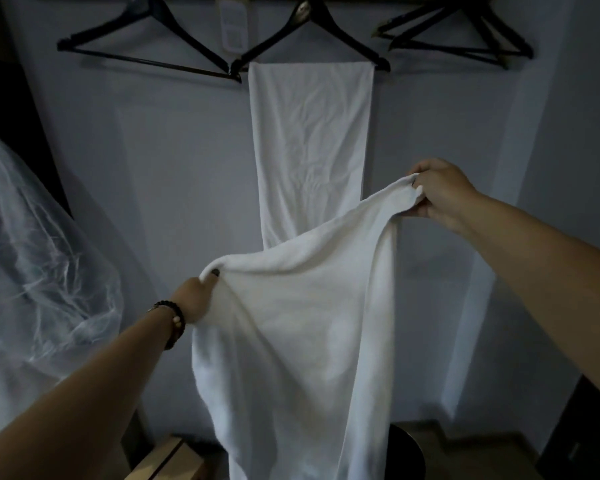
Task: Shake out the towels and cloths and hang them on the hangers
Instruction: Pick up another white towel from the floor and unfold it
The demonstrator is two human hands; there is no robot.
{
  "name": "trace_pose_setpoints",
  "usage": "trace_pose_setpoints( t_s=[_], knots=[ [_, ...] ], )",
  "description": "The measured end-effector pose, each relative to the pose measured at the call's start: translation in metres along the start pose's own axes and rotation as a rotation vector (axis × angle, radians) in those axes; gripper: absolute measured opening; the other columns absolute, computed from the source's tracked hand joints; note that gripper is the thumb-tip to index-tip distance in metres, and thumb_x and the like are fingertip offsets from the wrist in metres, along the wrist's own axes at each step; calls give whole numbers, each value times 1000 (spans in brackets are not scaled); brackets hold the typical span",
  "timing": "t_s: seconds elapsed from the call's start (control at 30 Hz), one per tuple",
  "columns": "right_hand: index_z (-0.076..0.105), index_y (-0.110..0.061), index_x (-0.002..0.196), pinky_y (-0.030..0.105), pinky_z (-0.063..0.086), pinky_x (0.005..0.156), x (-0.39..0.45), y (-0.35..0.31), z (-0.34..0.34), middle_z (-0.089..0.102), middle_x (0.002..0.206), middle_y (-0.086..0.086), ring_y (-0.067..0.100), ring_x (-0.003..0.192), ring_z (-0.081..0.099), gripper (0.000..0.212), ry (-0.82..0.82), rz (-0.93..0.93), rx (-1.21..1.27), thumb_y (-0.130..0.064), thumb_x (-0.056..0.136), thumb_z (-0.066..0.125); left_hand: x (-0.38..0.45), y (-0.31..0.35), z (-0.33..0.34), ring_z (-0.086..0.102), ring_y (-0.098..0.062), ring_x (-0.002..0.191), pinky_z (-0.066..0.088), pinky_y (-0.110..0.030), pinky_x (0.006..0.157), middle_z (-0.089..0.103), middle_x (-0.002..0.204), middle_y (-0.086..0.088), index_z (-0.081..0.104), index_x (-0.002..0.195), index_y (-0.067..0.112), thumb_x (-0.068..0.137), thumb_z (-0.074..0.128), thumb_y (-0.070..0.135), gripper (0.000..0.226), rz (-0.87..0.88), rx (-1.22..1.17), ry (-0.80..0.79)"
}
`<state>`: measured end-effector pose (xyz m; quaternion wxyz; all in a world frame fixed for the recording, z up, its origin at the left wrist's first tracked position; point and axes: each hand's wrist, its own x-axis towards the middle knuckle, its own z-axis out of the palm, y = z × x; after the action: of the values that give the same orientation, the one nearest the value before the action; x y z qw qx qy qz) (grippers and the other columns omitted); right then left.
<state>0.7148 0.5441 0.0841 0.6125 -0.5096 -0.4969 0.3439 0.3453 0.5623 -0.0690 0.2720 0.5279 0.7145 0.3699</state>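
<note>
Now shaking out the second towel (302, 327).
Held spread below the hangers, left hand (194, 299) and right hand (440, 192) each pinching a top corner; next, draping over the free hanger (146, 43).

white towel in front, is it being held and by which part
Yes: the white towel is held along its top edge, the left hand and the right hand each pinching a bunched end.

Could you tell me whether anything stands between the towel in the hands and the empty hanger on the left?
Nothing visible does. The towel is held by the left hand and right hand, and the space up to the empty hanger is open. The hung towel is on the middle hanger, off to the side.
</note>
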Motion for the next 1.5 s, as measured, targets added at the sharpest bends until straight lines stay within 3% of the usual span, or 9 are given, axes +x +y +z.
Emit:
trace_pose_setpoints(
  t_s=[0.2, 0.37, 0.57, 0.77, 0.9, 1.03, 1.17, 1.37, 1.5],
  knots=[
    [56, -19, 83, 33, 57, 51, -34, -6, 40, 54, 93, 12, 21, 71, 60, 40, -313, -37, 13, 15, 83, 34, -29, 53, 15, 66, -31, 93, 56, -44, 81, 69, 102, -14, 65, 102, 10, 91, 63, 28, 21, 124, -666, -73],
    [63, -20, 87, 26, 55, 54, -67, 2, 72, 59, 99, 6, 18, 80, 63, 42, -419, -126, -95, 13, 81, 38, -55, 83, 26, 61, -24, 77, 51, -41, 74, 63, 81, -8, 53, 76, 16, 88, 67, 24, 20, 211, -842, -214],
    [59, -26, 121, 32, 58, 67, -79, 17, 77, 63, 122, -7, 16, 90, 68, 52, -539, -190, -241, 10, 84, 54, -69, 93, 20, 41, -13, 59, 34, -25, 54, 43, 64, 2, 35, 61, 24, 85, 67, 15, 41, 522, -697, -301],
    [48, -31, 134, 18, 49, 64, -76, 38, 81, 67, 114, -2, 10, 96, 67, 63, -799, -26, -355, 2, 84, 66, -80, 101, 19, 50, -13, 64, 42, -26, 63, 47, 71, -7, 37, 62, 18, 83, 70, 0, 43, 755, -480, -294],
    [71, -16, 100, 17, 47, 55, -65, 43, 88, 66, 81, -2, 4, 66, 61, 19, -637, -67, -447, -5, 85, 68, -73, 99, 14, 58, -13, 67, 49, -25, 63, 61, 76, -3, 48, 76, 16, 73, 81, 3, 35, 786, -361, -202],
    [74, -21, 87, 9, 43, 53, -45, 47, 88, 67, 75, -10, 1, 66, 61, 16, -411, -164, -479, -7, 84, 66, -50, 74, 7, 58, -11, 66, 47, -25, 63, 68, 74, -3, 58, 99, 27, 68, 86, 28, 42, 634, -147, -192],
    [72, -21, 86, 3, 40, 52, -26, 53, 84, 65, 76, -11, 1, 69, 59, 16, -265, -235, -527, -6, 83, 66, -28, 30, 6, 49, -2, 56, 39, -19, 55, 56, 61, 12, 63, 70, 23, 69, 78, 51, 32, 576, -42, -129],
    [75, -15, 88, 0, 39, 54, -6, 71, 80, 66, 77, -5, 8, 74, 60, 16, -151, -303, -625, -5, 81, 65, -20, 3, -1, 52, -5, 50, 40, -15, 46, 58, 57, 9, 66, 75, 9, 52, 88, 50, 52, 328, -275, -308],
    [75, -14, 90, 5, 39, 62, 2, 82, 72, 67, 80, -5, 10, 80, 61, 17, -133, -280, -674, -5, 79, 66, -10, -8, 0, 65, -17, 67, 56, -25, 60, 69, 76, -8, 69, 75, 8, 49, 93, 41, 49, 199, -798, -384]
  ],
)
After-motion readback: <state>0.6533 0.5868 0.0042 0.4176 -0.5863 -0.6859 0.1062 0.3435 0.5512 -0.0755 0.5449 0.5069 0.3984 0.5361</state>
